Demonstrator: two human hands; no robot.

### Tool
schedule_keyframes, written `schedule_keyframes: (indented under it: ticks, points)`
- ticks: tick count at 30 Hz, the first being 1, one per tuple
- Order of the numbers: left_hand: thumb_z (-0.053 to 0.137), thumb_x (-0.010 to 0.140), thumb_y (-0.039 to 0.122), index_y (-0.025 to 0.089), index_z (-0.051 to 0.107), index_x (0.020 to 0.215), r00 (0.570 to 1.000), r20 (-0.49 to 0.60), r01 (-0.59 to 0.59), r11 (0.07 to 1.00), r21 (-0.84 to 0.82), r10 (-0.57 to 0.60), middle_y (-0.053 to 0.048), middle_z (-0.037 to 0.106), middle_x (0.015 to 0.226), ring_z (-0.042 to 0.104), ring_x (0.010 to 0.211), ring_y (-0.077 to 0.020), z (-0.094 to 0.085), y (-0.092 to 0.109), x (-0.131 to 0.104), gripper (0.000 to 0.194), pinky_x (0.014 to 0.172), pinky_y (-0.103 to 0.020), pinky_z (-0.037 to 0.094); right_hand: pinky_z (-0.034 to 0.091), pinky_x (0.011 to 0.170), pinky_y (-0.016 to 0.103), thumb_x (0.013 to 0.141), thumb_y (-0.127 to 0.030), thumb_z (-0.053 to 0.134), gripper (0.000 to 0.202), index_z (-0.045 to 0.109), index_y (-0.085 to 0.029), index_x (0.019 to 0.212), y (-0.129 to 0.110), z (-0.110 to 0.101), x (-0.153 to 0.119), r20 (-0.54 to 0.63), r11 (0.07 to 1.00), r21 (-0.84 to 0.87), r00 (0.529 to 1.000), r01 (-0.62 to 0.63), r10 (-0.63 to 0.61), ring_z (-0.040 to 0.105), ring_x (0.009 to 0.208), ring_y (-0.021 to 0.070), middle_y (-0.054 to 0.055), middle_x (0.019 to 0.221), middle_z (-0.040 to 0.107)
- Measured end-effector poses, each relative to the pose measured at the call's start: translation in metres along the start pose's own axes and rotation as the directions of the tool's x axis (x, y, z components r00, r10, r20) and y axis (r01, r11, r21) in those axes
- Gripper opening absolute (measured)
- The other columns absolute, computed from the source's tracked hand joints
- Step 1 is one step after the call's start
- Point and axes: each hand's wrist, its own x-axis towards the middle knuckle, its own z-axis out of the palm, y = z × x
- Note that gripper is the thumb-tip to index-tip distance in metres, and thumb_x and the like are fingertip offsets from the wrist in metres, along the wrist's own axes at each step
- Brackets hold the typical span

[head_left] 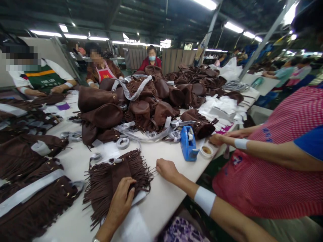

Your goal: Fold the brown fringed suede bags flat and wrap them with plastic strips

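Observation:
A dark brown fringed bag [117, 176] lies on the white table in front of me, with metal eyelets and pale wrapping near its top. My left hand [123, 193] rests on the bag's lower side, fingers laid over its surface and slightly bent. To the right of it, my right hand [166, 169] is closed, its fingertips pinching thin fringe strands [152, 170] that reach out from the bag's right edge. White paper [135, 225] shows beneath the bag, close to the table's front edge.
A blue tape dispenser [188, 144] and a tape roll [206, 151] stand beyond my right hand. Brown bags [106, 116] are heaped behind, with more fringed bags [32, 201] on the left. At right, a co-worker in a checked apron [267, 168] stands close; others sit across the table.

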Motion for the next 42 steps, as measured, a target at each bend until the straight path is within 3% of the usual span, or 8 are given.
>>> schedule_keyframes:
  ticks: [6,12,19,22,29,34,37,42]
  points:
    - [0.042,0.094,0.032,0.024,0.056,0.109,0.999,0.055,0.001,0.999,0.045,-0.003,-0.008,0.054,0.118,0.052,0.115,-0.0241,0.0,0.001,0.003,0.021,0.103,-0.045,0.043,0.049,0.064,0.025,0.092,-0.024,0.053,0.013,0.062,-0.015,0.089,0.017,0.005,0.025,0.01,0.959,0.272,0.996,-0.083,0.084,0.067,0.074,0.0167,0.009,0.086,0.072]
    - [0.042,0.095,0.035,0.024,0.054,0.108,0.997,0.071,0.004,0.995,0.1,-0.011,-0.008,0.054,0.116,0.052,0.114,-0.0248,-0.001,0.009,0.004,0.021,0.101,-0.045,0.044,0.048,0.056,0.018,0.096,-0.02,0.046,0.014,0.059,-0.014,0.098,0.016,0.015,0.029,0.035,0.866,0.5,0.999,0.015,-0.038,0.065,0.063,0.0101,0.005,0.081,0.071]
    - [0.06,0.084,0.04,0.024,0.051,0.111,0.996,0.092,0.003,0.983,0.184,-0.021,-0.007,0.054,0.117,0.051,0.114,-0.0272,0.002,0.021,0.007,0.033,0.099,-0.045,0.045,0.047,0.084,0.029,0.075,-0.015,0.066,0.03,0.059,-0.021,0.104,-0.005,0.028,-0.016,0.014,0.871,0.445,0.971,0.208,-0.239,0.061,0.096,0.0181,0.002,0.107,0.065]
    - [0.056,0.086,0.036,0.023,0.052,0.109,0.997,0.075,0.015,0.976,0.218,-0.032,-0.007,0.054,0.114,0.051,0.11,-0.0275,0.006,0.024,0.008,0.026,0.097,-0.047,0.043,0.043,0.089,0.034,0.082,-0.018,0.059,0.033,0.056,-0.021,0.114,-0.018,0.035,-0.026,-0.003,0.886,0.398,0.966,0.239,-0.259,0.058,0.104,0.0221,0.007,0.118,0.061]
    - [0.048,0.091,0.033,0.023,0.054,0.102,0.997,0.059,0.031,0.976,0.216,-0.045,-0.005,0.056,0.109,0.052,0.105,-0.0242,0.007,0.026,0.01,0.016,0.095,-0.042,0.042,0.042,0.065,0.021,0.081,-0.02,0.065,0.01,0.067,-0.022,0.091,0.002,0.015,0.02,0.134,0.908,0.359,0.951,0.216,-0.28,0.065,0.078,0.0147,-0.003,0.083,0.07]
    - [0.048,0.092,0.04,0.024,0.055,0.092,0.995,0.012,0.094,0.977,0.191,-0.098,-0.003,0.058,0.1,0.054,0.097,-0.0232,0.008,0.027,0.012,0.018,0.086,-0.038,0.045,0.044,0.075,0.03,0.088,-0.013,0.053,0.016,0.064,-0.016,0.098,0.01,-0.02,0.043,-0.006,0.954,0.24,0.982,0.182,-0.186,0.064,0.091,0.0229,0.01,0.098,0.07]
    - [0.044,0.094,0.041,0.024,0.056,0.091,0.993,0.0,0.12,0.98,0.159,-0.122,-0.003,0.058,0.098,0.055,0.096,-0.0223,0.009,0.025,0.014,0.021,0.087,-0.038,0.045,0.043,0.082,0.034,0.092,-0.01,0.043,0.022,0.059,-0.014,0.107,0.0,-0.024,0.025,-0.1,0.959,0.21,0.98,0.19,-0.172,0.062,0.097,0.0246,0.016,0.11,0.065]
    - [0.038,0.096,0.04,0.024,0.057,0.093,0.988,-0.006,0.151,0.983,0.105,-0.151,-0.003,0.059,0.097,0.057,0.096,-0.0213,0.009,0.02,0.014,0.025,0.089,-0.038,0.045,0.045,0.083,0.027,0.081,-0.033,0.067,0.043,0.054,-0.024,0.121,-0.021,0.013,-0.024,-0.058,0.895,0.278,0.936,0.348,-0.346,0.061,0.101,0.0205,0.004,0.117,0.062]
